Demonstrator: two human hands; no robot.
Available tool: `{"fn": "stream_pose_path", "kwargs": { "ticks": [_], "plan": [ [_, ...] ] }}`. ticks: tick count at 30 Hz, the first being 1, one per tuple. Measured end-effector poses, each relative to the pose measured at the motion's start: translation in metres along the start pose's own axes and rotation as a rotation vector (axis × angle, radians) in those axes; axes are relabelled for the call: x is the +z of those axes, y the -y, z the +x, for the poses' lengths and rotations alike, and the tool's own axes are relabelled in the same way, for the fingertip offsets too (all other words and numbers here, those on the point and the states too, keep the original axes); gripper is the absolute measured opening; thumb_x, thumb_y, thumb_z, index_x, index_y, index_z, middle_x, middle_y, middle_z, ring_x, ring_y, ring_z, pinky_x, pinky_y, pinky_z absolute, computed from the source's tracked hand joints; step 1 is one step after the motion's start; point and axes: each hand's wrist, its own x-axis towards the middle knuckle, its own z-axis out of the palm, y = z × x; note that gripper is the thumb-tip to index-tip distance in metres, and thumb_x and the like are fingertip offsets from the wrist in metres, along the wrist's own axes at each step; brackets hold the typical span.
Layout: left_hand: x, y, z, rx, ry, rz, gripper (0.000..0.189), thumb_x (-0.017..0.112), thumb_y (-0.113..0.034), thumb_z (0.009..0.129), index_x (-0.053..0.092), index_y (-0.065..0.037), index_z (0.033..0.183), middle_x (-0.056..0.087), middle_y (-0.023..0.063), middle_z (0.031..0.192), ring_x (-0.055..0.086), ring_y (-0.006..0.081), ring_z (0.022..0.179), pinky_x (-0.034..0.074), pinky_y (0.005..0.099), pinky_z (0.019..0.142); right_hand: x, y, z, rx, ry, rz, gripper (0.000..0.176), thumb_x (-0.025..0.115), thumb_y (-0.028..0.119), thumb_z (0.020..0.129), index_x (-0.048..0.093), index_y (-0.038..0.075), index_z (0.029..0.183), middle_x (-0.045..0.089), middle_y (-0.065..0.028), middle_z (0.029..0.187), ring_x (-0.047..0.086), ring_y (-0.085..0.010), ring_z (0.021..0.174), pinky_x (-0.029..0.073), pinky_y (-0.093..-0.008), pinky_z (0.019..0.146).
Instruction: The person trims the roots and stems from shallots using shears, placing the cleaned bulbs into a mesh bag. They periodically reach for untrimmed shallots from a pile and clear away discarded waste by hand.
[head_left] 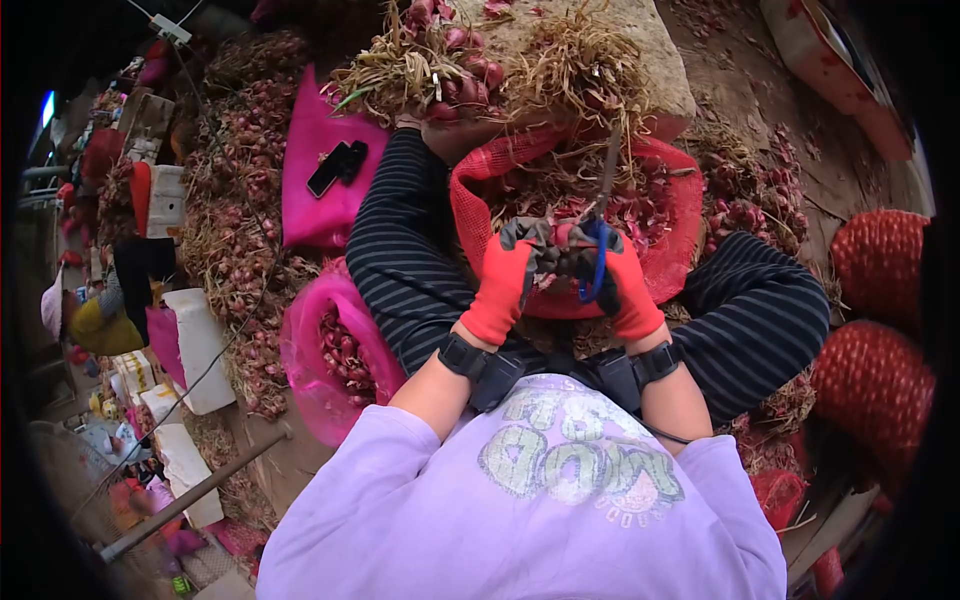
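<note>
Both hands wear red gloves with dark fingers and meet over an open red mesh bag (680,215) between the legs. My left hand (508,275) is closed around something small, perhaps a shallot, mostly hidden by the fingers. In my right hand (620,275) is a pair of scissors with a blue handle (596,262); the dark blade points up and away over the bag. Loose shallots and skins (640,205) lie inside the bag. Beyond its far rim, bunches of shallots with dry stalks (470,75) rest on a stone block (660,50).
A pink mesh bag (300,345) holding shallots stands at the left, below a pink sheet with a phone (328,172). Shallot heaps (235,150) spread farther left. Full red sacks (870,390) stand at the right. A person in yellow (105,320) is at the far left.
</note>
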Motion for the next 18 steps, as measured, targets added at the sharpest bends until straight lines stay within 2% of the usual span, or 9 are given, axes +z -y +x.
{"fn": "stream_pose_path", "kwargs": {
  "ticks": [1, 3, 4, 6, 8, 10, 12, 16, 18],
  "plan": [
    [0.002, -0.002, -0.001, -0.046, -0.014, -0.067, 0.010, 0.047, -0.009, 0.089, 0.056, -0.006, 0.085, 0.057, 0.0006, 0.078, 0.057, 0.0121, 0.068, 0.049, 0.0249, 0.066, 0.002, 0.003, -0.002, 0.020, 0.030, 0.139, 0.027, 0.063, 0.011, 0.081, 0.055, -0.002, 0.103, 0.062, -0.0081, 0.089, 0.064, -0.0166, 0.073, 0.053, -0.0283, 0.063],
    [0.006, -0.006, -0.003, -0.137, -0.040, -0.203, 0.011, 0.046, -0.011, 0.090, 0.054, -0.008, 0.084, 0.055, -0.0001, 0.077, 0.057, 0.0128, 0.067, 0.049, 0.0257, 0.064, 0.001, 0.005, -0.004, 0.020, 0.038, 0.093, 0.033, 0.060, 0.023, 0.084, 0.056, 0.000, 0.106, 0.061, -0.0047, 0.088, 0.062, -0.0129, 0.074, 0.052, -0.0251, 0.063],
    [0.004, -0.002, -0.001, -0.095, -0.045, -0.170, 0.010, 0.046, -0.010, 0.089, 0.055, -0.008, 0.089, 0.057, 0.0013, 0.078, 0.058, 0.0137, 0.065, 0.050, 0.0261, 0.062, 0.001, 0.006, -0.005, 0.021, 0.042, 0.069, 0.036, 0.058, 0.029, 0.085, 0.056, 0.001, 0.108, 0.061, -0.0031, 0.087, 0.061, -0.0111, 0.075, 0.051, -0.0235, 0.063],
    [-0.005, 0.011, 0.006, -0.011, -0.058, -0.103, 0.017, 0.045, -0.006, 0.087, 0.057, -0.007, 0.099, 0.062, 0.0042, 0.078, 0.061, 0.0154, 0.062, 0.050, 0.0270, 0.057, 0.002, 0.010, -0.005, 0.063, 0.043, 0.007, 0.038, 0.058, 0.030, 0.085, 0.055, 0.001, 0.109, 0.061, -0.0032, 0.088, 0.061, -0.0110, 0.074, 0.051, -0.0236, 0.062],
    [-0.009, 0.020, 0.018, 0.482, -0.010, 0.422, 0.020, 0.048, -0.004, 0.085, 0.057, -0.007, 0.102, 0.062, 0.0039, 0.080, 0.059, 0.0132, 0.060, 0.049, 0.0264, 0.056, 0.002, 0.011, -0.005, 0.073, 0.044, 0.026, 0.035, 0.058, 0.025, 0.085, 0.055, 0.000, 0.109, 0.062, -0.0048, 0.088, 0.062, -0.0132, 0.073, 0.052, -0.0253, 0.062],
    [-0.003, 0.014, 0.016, 0.512, 0.043, 0.513, 0.023, 0.051, -0.001, 0.083, 0.057, -0.006, 0.105, 0.062, 0.0034, 0.081, 0.058, 0.0112, 0.061, 0.049, 0.0253, 0.055, -0.002, 0.006, -0.003, 0.049, 0.041, 0.125, 0.028, 0.060, 0.014, 0.083, 0.056, -0.001, 0.106, 0.062, -0.0081, 0.088, 0.064, -0.0177, 0.072, 0.054, -0.0286, 0.061],
    [0.005, 0.001, 0.005, 0.086, 0.091, 0.164, 0.027, 0.055, 0.001, 0.080, 0.058, -0.006, 0.106, 0.062, 0.0027, 0.083, 0.056, 0.0093, 0.063, 0.048, 0.0238, 0.055, -0.012, -0.002, -0.001, 0.017, 0.029, 0.090, 0.028, 0.060, 0.015, 0.083, 0.056, -0.001, 0.106, 0.063, -0.0082, 0.088, 0.064, -0.0171, 0.071, 0.054, -0.0281, 0.060],
    [0.015, -0.005, 0.002, 0.143, 0.034, 0.291, 0.024, 0.054, 0.004, 0.078, 0.059, -0.002, 0.101, 0.063, 0.0035, 0.088, 0.058, 0.0095, 0.071, 0.049, 0.0228, 0.059, -0.022, -0.010, 0.008, 0.061, -0.087, -0.033, 0.025, 0.060, 0.016, 0.085, 0.057, 0.001, 0.105, 0.063, -0.0071, 0.087, 0.062, -0.0167, 0.071, 0.053, -0.0273, 0.061],
    [0.019, -0.004, -0.003, 0.201, 0.072, 0.287, 0.025, 0.055, 0.004, 0.076, 0.060, -0.001, 0.100, 0.063, 0.0059, 0.089, 0.059, 0.0130, 0.076, 0.049, 0.0247, 0.067, -0.014, -0.008, 0.006, -0.075, -0.072, 0.201, 0.024, 0.059, 0.017, 0.086, 0.057, 0.002, 0.105, 0.062, -0.0060, 0.087, 0.061, -0.0173, 0.070, 0.053, -0.0278, 0.061]
  ]
}}
